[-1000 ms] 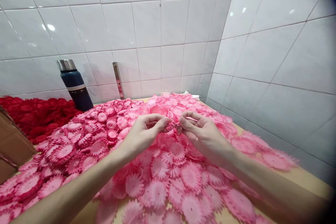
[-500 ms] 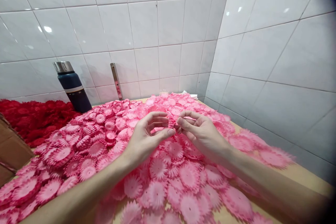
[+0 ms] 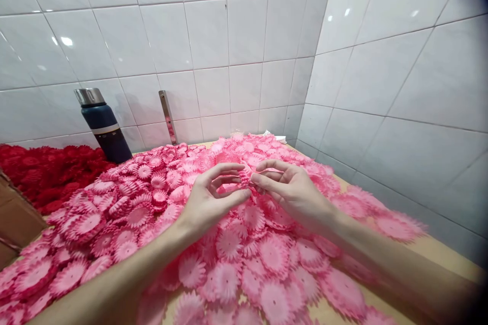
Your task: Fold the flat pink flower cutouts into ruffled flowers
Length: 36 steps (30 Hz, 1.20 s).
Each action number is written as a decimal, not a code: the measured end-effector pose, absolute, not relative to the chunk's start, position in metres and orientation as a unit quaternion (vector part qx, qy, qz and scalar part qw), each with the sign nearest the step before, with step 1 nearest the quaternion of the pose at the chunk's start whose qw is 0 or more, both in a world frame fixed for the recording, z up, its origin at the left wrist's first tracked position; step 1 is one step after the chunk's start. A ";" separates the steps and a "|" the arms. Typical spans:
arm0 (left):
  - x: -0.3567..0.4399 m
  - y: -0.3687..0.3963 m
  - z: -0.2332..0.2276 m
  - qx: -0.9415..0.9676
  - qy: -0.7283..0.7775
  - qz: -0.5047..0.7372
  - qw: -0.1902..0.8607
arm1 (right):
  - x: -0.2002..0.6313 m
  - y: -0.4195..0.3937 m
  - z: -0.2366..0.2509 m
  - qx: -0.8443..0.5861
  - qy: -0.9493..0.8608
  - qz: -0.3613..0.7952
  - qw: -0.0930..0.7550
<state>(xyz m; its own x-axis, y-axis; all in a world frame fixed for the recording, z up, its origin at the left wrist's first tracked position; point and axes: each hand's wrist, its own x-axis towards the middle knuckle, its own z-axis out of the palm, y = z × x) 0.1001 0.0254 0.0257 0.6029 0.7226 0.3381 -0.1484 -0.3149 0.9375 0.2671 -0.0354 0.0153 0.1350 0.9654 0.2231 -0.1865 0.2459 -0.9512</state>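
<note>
Between my two hands a small pink fringed fabric petal piece [image 3: 246, 175] is held up over the pile. My left hand [image 3: 213, 190] curves around its left side, thumb and fingertips at its edge. My right hand [image 3: 287, 185] pinches its right side between thumb and index finger. Whether it is one layer or a small stack I cannot tell, as the fingers partly cover it. Below and around both hands spreads a large heap of pink round petal pieces [image 3: 229, 241] with fringed edges, many showing a small centre hole.
A dark blue bottle [image 3: 104, 129] with a steel cap stands at the back left, beside a red heap of petal pieces [image 3: 53, 172]. A cardboard box [image 3: 17, 213] is at the left edge. A metal strip [image 3: 168, 117] leans on the tiled wall [image 3: 209, 35]. Yellowish tabletop [image 3: 438, 259] shows at right.
Both hands have shifted very slightly left with the petal piece, and the right fingertips sit a little closer over it. The view has moved a touch; the heap looks unchanged.
</note>
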 end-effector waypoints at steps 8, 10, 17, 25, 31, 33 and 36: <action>0.099 0.025 0.019 0.732 0.193 0.396 0.519 | 0.263 -0.041 0.021 -0.429 -0.565 0.352 0.611; 0.098 0.024 0.022 0.736 0.197 0.399 0.510 | 0.264 -0.040 0.019 -0.420 -0.571 0.353 0.610; 0.095 0.025 0.029 0.733 0.203 0.400 0.511 | 0.266 -0.040 0.017 -0.406 -0.576 0.372 0.604; 0.094 0.025 0.032 0.745 0.197 0.407 0.491 | 0.266 -0.041 0.018 -0.414 -0.573 0.374 0.600; 0.093 0.026 0.033 0.750 0.209 0.398 0.486 | 0.264 -0.042 0.018 -0.428 -0.566 0.360 0.606; 0.093 0.026 0.033 0.757 0.212 0.397 0.474 | 0.264 -0.041 0.018 -0.429 -0.565 0.355 0.609; 0.093 0.027 0.033 0.771 0.210 0.399 0.450 | 0.264 -0.041 0.018 -0.434 -0.566 0.343 0.612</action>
<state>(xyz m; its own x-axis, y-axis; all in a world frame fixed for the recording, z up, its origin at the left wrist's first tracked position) 0.0927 0.0267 0.0326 0.5940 0.6826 0.4258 -0.0359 -0.5063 0.8616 0.2638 -0.0411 0.0180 0.1250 0.9105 0.3942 0.0720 0.3879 -0.9189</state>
